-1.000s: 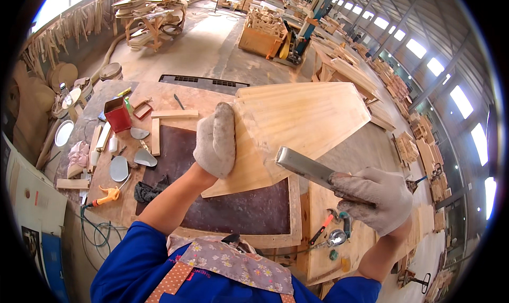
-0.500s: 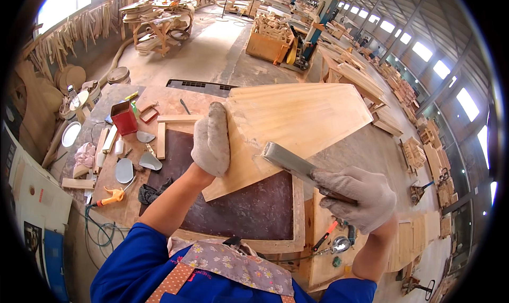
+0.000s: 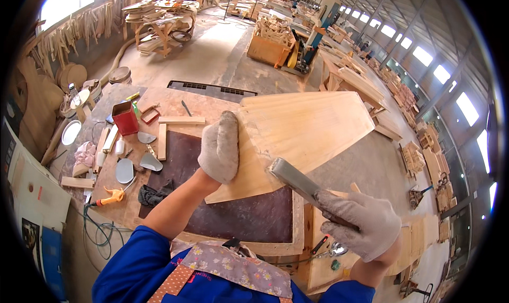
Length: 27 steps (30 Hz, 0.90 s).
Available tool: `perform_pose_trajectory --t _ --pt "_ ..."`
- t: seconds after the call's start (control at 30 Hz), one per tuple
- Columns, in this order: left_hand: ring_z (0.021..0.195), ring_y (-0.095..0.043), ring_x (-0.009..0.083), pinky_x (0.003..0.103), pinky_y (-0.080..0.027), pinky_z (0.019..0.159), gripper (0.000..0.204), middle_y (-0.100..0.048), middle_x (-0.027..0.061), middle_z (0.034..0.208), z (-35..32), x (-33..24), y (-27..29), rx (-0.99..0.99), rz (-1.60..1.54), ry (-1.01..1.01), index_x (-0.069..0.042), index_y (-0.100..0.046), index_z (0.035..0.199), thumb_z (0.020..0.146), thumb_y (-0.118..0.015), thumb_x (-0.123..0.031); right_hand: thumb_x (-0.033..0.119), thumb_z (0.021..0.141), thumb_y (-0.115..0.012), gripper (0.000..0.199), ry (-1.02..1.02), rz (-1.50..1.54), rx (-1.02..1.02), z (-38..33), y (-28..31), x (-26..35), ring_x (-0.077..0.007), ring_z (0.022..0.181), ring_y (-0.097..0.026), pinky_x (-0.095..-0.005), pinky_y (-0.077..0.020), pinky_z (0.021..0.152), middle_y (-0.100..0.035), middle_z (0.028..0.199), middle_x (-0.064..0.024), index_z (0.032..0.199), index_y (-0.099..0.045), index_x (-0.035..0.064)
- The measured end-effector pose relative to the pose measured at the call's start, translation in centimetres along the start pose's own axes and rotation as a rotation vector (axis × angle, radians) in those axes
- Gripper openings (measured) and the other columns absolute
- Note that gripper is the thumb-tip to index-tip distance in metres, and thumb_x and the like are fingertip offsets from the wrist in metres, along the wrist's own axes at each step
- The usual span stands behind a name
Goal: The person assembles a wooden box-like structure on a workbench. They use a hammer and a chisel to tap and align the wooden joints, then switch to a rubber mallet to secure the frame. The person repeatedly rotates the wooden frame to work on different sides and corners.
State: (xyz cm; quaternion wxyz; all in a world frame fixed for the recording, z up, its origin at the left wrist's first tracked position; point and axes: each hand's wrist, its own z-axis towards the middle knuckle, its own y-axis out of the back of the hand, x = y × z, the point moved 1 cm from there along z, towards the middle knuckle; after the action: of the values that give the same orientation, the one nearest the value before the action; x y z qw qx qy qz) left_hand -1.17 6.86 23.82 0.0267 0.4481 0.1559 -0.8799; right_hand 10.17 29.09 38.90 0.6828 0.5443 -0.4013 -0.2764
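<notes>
A tapered pale wooden panel [image 3: 307, 123] is tilted up over a dark brown board [image 3: 238, 218] on the workbench. My gloved left hand [image 3: 220, 148] grips the panel along its left edge, its fingers wrapped round it. In my gloved right hand [image 3: 360, 221] is a long, flat grey tool [image 3: 297, 180] with a blunt end; its exact kind is unclear. The tool's tip lies at the panel's near edge, close to a rough pale patch on the wood. My right palm hides the far end of the tool.
On the bench's left stand a red tin [image 3: 125, 118], an orange air blow gun [image 3: 113, 197] with a hose, grey scraper plates [image 3: 124, 170] and a striped dark glove [image 3: 154, 193]. Wooden strips [image 3: 181, 120] lie behind the dark board. A grey machine [image 3: 34, 207] is at the left.
The panel has dropped a little and shifted slightly right with my left hand. My right hand and the grey tool have moved down and a little right.
</notes>
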Motion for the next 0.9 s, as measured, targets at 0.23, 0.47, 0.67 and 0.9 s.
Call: perform_pose_trajectory --t 0.23,0.47,0.67,0.9 --pt "0.054 -0.039 0.0148 0.032 -0.037 0.051 0.040 -0.045 0.0090 0.057 -1.5 -0.9 -0.4 0.064 0.049 -0.080 0.001 -0.048 0.072 0.098 -0.033 -0.026 0.010 0.068 -0.073 0.042 -0.036 0.006 -0.099 2.1 -0.7 2.5 -0.0241 0.074 -0.068 -0.0305 -0.0523 0.068 -0.067 0.086 -0.0144 0.109 -0.065 0.0044" --pt "0.052 -0.045 0.0243 0.033 -0.039 0.052 0.032 -0.048 0.0132 0.059 -2.0 -1.5 0.1 0.141 0.034 -0.023 0.002 -0.052 0.077 0.096 -0.037 -0.019 0.012 0.071 -0.072 0.048 -0.001 -0.001 -0.183 4.2 -1.3 3.8 -0.0184 0.075 -0.066 -0.0284 -0.0505 0.065 -0.066 0.087 -0.0133 0.117 -0.060 0.0033" --pt "0.103 -0.048 0.0319 0.039 -0.038 0.087 0.036 -0.049 0.0215 0.114 -3.6 3.6 1.8 -0.051 0.692 -0.698 0.010 -0.044 0.120 0.092 -0.042 -0.013 0.033 0.077 -0.073 0.067 -0.241 0.647 -0.560 -0.7 -0.9 -0.9 -0.0060 0.061 -0.046 -0.0176 -0.0390 0.053 -0.053 0.085 0.0011 0.130 -0.048 0.0012" --pt "0.082 -0.053 0.0218 0.030 -0.045 0.068 0.054 -0.053 0.0114 0.106 4.8 6.0 9.4 -0.006 0.615 -0.507 0.000 -0.034 0.133 0.091 -0.047 -0.030 0.022 0.089 -0.055 0.033 -0.839 0.995 -0.897 -11.4 -8.6 -14.4 -0.0053 0.050 -0.048 -0.0205 -0.0363 0.039 -0.053 0.066 -0.0012 0.116 -0.056 0.0033"
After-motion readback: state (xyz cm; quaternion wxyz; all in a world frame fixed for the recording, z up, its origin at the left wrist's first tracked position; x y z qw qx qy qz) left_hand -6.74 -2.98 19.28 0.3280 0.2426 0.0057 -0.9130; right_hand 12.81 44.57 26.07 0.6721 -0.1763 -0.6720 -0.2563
